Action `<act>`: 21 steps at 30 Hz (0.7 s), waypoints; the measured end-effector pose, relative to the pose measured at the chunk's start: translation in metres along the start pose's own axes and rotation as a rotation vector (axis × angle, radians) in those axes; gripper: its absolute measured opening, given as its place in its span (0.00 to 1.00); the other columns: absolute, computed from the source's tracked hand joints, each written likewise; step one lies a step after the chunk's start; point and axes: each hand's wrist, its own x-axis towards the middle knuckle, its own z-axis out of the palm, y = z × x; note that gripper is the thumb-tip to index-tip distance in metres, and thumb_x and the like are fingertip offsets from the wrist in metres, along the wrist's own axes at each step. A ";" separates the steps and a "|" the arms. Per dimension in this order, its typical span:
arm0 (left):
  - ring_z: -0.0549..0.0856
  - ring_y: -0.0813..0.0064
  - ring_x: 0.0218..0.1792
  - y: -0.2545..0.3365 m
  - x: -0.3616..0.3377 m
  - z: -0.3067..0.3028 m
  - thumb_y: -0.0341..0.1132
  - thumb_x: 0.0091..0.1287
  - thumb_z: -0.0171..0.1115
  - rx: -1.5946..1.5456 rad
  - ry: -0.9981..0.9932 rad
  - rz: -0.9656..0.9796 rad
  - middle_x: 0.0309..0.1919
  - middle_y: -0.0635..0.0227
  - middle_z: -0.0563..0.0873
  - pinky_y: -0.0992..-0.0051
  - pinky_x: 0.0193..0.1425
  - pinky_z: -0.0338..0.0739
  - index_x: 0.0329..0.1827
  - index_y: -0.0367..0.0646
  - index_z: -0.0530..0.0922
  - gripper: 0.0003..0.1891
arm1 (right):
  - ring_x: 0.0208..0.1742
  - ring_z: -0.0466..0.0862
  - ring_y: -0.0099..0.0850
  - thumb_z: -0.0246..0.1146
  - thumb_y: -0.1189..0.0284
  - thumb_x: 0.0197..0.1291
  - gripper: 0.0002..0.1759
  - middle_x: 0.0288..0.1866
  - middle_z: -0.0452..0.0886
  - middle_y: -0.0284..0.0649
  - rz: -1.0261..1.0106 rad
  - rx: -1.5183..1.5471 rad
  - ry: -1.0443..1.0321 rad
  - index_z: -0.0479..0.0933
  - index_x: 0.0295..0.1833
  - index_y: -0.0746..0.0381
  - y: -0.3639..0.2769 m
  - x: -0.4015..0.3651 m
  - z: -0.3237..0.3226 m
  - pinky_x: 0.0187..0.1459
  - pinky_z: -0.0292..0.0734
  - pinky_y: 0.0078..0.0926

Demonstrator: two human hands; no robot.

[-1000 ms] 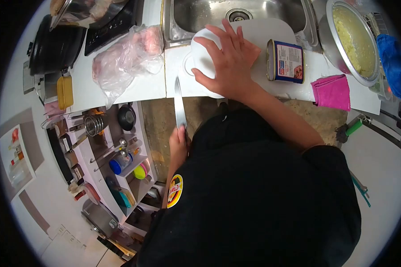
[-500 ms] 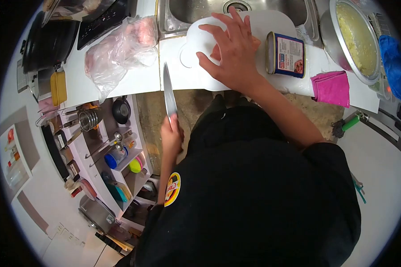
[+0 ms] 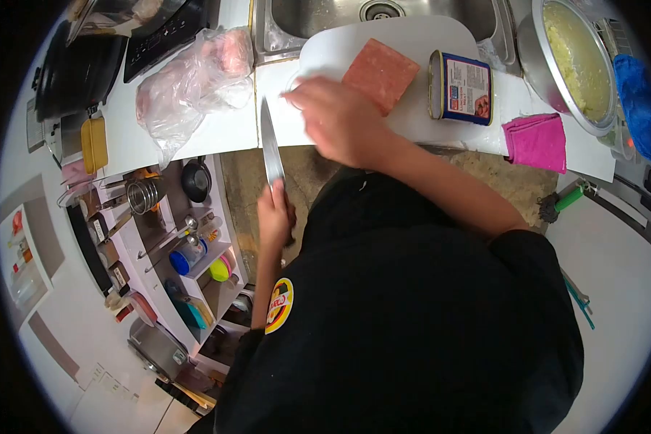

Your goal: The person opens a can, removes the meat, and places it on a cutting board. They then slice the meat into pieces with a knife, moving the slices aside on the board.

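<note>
My left hand (image 3: 275,217) is closed round the handle of a knife (image 3: 271,145), whose blade points up toward the counter edge. My right hand (image 3: 340,123) is blurred, over the near left part of the white cutting board (image 3: 437,40), just beside a pink block of meat (image 3: 380,74); its fingers are smeared by motion. The block lies flat on the board. Right of it stands an opened tin can (image 3: 461,88) with a blue label.
A sink (image 3: 311,18) lies behind the board. At left are bagged meat (image 3: 195,87), a black pot (image 3: 76,76) and shelves (image 3: 184,289) below. To the right are a pink cloth (image 3: 535,143) and a metal bowl (image 3: 542,65) of yellowish food.
My right hand has lifted off the meat block and moved left and toward me, leaving the block in plain view. My left hand with the knife has shifted slightly.
</note>
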 end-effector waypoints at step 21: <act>0.68 0.82 0.12 -0.015 -0.013 0.006 0.50 0.81 0.45 0.099 -0.029 0.033 0.13 0.74 0.69 0.74 0.15 0.61 0.34 0.42 0.70 0.21 | 0.67 0.76 0.46 0.60 0.67 0.57 0.20 0.54 0.83 0.55 -0.341 -0.179 -0.551 0.82 0.46 0.73 0.007 -0.020 0.074 0.73 0.64 0.44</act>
